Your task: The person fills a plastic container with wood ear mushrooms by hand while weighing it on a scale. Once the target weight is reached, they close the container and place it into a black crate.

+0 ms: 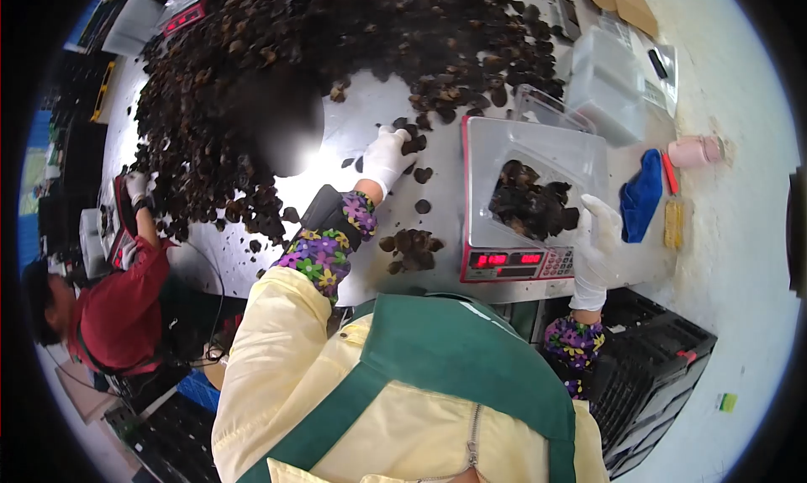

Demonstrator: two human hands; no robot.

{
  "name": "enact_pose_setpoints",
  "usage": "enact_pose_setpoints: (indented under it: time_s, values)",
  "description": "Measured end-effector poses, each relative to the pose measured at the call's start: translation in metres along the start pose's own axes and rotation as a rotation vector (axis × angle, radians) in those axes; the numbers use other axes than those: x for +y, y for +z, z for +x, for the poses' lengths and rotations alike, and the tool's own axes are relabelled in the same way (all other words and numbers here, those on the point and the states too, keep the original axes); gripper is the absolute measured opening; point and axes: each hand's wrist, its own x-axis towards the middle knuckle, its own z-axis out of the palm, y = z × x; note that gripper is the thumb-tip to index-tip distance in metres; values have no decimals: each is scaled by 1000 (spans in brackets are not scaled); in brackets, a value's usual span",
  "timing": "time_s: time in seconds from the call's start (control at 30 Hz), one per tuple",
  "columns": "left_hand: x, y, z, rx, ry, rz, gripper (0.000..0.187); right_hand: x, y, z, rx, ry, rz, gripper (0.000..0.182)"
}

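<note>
At far left, a co-worker in red [119, 315] reaches toward a broad heap of dark, curled pieces [210, 130]. My gloved left hand [387, 158] bends its fingers over a few loose pieces [414, 138] beside the heap; I can't tell if they are gripped. Next, a clear tray [573, 159] on a red-edged scale [504, 263] holds a dark portion [530, 204]. My right hand [598, 243] meets its right side, grip unclear. I judge this portioning by weight; adding more calls for a light pinch.
</note>
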Motion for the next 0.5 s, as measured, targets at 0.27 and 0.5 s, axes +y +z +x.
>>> enact_pose_setpoints:
  time_s: [0.27,0.5]
  values:
    - [73,-36,-14,154,233,-318,15,24,-12,-16,50,33,-19,22]
    - [208,-19,-55,4,711,-343,18,19,-9,-17,48,-19,-18,25]
